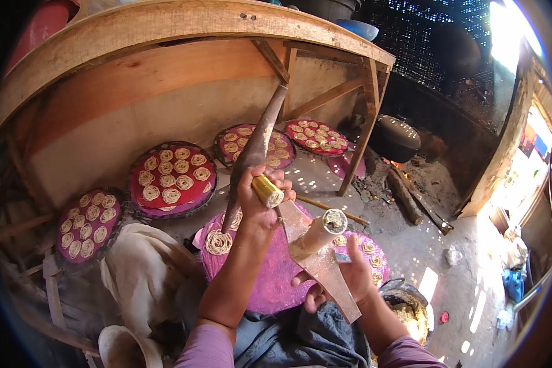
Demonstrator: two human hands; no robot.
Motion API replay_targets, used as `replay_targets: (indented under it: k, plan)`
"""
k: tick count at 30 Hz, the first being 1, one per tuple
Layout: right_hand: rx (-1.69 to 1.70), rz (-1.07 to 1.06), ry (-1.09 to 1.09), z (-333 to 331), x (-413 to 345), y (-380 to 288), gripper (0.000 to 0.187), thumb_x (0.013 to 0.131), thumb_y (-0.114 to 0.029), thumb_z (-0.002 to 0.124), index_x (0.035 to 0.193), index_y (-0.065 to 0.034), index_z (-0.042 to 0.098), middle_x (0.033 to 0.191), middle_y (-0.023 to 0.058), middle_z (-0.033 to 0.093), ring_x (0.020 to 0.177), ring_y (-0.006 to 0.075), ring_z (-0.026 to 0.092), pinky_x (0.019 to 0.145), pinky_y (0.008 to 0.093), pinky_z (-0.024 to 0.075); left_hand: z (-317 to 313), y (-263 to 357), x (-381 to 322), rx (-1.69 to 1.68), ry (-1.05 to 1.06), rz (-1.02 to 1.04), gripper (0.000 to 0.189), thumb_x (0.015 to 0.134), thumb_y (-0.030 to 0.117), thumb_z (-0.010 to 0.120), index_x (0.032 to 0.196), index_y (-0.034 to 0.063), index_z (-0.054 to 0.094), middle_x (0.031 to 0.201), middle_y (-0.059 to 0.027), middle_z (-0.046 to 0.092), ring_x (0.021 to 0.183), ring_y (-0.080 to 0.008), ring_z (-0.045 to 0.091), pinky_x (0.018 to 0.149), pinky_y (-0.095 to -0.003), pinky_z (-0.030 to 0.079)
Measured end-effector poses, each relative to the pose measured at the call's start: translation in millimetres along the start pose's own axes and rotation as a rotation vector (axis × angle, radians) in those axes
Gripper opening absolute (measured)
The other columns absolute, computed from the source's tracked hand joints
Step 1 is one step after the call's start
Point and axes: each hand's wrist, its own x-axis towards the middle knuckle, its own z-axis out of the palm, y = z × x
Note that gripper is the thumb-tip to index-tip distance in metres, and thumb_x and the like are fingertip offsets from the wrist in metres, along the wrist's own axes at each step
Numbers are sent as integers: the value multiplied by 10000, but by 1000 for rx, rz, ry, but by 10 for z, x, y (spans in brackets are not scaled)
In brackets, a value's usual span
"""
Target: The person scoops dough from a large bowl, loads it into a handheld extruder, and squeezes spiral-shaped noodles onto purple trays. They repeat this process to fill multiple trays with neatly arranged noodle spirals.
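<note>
My left hand (262, 198) grips the upper part of a hand noodle press, a dark wooden two-armed handle (256, 147) with a brass-coloured plunger (267, 191). Across my right hand (352, 276) lies the press's lower part (319, 267), a flat two-armed piece. Its upright tube (324, 230) holds pale dough at the mouth. The plunger is outside the tube. Beneath both hands is a round tray covered with pink cloth (262, 271), partly hidden by my arm and the press. Coiled noodle nests (218, 241) lie at its left edge.
Several round trays of noodle nests (172, 177) rest around a wooden table (202, 23). A dark pot (395, 138) sits over a wood fire with logs (405, 195) at right. A dough-smeared bowl (407, 308) is near my right arm, a pale bucket (126, 347) lower left.
</note>
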Motion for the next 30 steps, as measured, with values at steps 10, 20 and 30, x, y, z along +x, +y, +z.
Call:
replay_targets:
  k: [10, 20, 30]
  plan:
    - [-5, -149, 159, 40, -30, 267, 832, 896, -669, 377, 1450, -58, 268, 1223, 226, 525, 821, 283, 578, 695, 395, 502, 11, -137, -263, 1, 79, -138, 276, 815, 369, 595, 683, 136, 530, 670, -4, 526, 609, -147, 524, 495, -291, 365]
    - [-1558, -1070, 468, 2, -646, -568, 450, 853, -174, 597, 1290, -71, 567, 1448, 152, 368, 1337, 278, 355, 1080, 398, 293, 454, -1374, -71, 167, 43, -617, 442, 866, 534, 503, 742, 111, 541, 666, -28, 533, 507, -147, 462, 422, -262, 378]
    - [-1266, -1137, 657, -85, -1339, -496, 375, 864, -104, 590, 1229, -20, 602, 1398, 138, 438, 1234, 227, 477, 1001, 346, 400, 595, -2329, -47, 354, 99, -711, 429, 867, 497, 520, 867, 75, 602, 649, -58, 605, 544, -191, 608, 451, -288, 505]
